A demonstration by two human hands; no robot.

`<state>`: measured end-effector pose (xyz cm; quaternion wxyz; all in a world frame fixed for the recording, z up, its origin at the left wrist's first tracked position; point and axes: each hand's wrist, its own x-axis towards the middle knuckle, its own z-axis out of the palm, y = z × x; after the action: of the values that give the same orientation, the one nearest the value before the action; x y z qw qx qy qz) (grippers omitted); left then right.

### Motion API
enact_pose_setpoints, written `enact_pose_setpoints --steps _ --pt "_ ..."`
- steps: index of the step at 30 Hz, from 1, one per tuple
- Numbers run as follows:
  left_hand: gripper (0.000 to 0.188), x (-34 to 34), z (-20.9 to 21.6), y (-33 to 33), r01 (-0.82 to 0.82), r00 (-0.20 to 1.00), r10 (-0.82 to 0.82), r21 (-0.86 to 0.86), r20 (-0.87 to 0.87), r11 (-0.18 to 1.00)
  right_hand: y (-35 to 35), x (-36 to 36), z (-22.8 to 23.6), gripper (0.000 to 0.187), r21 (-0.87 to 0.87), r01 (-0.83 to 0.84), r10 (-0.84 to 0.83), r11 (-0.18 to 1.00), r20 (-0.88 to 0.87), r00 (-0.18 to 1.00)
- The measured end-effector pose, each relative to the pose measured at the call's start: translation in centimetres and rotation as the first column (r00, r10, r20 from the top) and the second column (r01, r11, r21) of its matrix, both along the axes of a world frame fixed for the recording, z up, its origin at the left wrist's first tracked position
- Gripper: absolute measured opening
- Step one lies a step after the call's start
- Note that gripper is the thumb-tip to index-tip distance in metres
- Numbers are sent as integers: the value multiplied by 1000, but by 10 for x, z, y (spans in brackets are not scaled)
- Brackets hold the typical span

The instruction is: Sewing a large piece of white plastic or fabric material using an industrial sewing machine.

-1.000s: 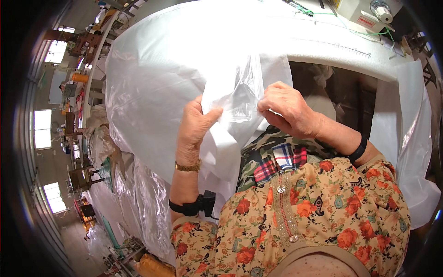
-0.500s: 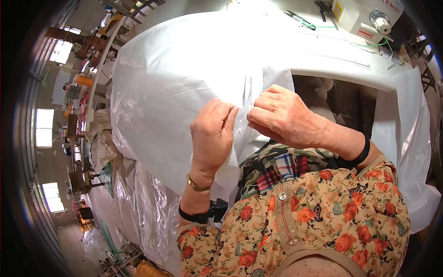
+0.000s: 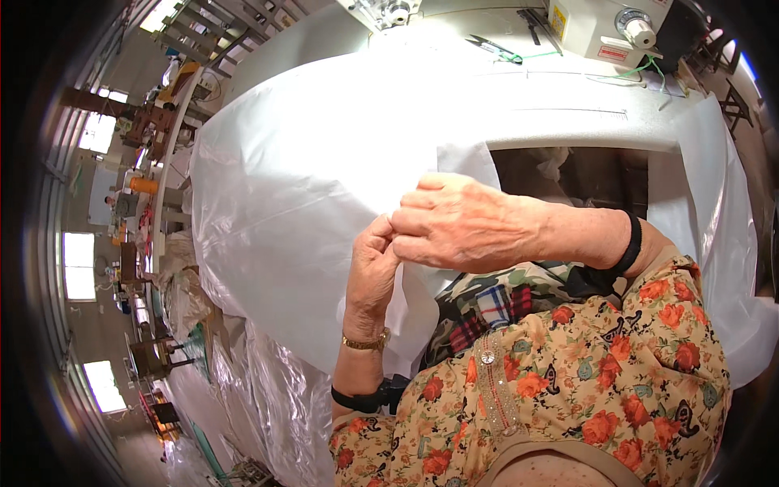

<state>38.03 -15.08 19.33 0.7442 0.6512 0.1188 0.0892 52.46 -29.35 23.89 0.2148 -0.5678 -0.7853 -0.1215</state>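
A large sheet of white, slightly shiny fabric [image 3: 276, 178] spreads over the sewing table and hangs down toward my lap. My left hand [image 3: 375, 264] pinches the near part of this sheet, thumb and fingers pressed together. Right up against it, my right hand [image 3: 454, 223] is closed with its fingers curled down, also at the sheet's edge. The fingertips of both hands meet, and the exact fold between them is hidden. Above the hands, strong lamp light washes out the fabric's detail.
A sewing machine [image 3: 604, 32] stands at the far right, its needle end [image 3: 389, 12] at the top. Thread snips [image 3: 495, 50] lie on the table [image 3: 568, 97] near green thread. A dark opening [image 3: 568, 174] is at the table's near side. Clear plastic sheeting [image 3: 268, 398] heaps at left.
My right hand has moved left and now touches my left hand, closing the gap between them. The view has shifted, bringing the machine's needle end into sight at the top.
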Motion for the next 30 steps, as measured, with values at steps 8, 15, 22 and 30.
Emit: enact_pose_setpoints --steps 8,15,22,30 --pt "19 1 -3 8 -98 995 90 -464 -40 880 1 -1 -16 15 60 -97 96 994 13 995" --pt "12 17 20 11 -135 987 149 195 -56 971 6 5 -52 16 472 45 204 881 -464 862" --pt "14 23 55 -3 -225 965 262 519 2 825 48 -50 -87 25 -242 364 -421 899 -708 568" --pt "12 28 32 -5 -179 978 204 310 -51 934 -17 1 -108 33 241 510 -281 826 -608 742"
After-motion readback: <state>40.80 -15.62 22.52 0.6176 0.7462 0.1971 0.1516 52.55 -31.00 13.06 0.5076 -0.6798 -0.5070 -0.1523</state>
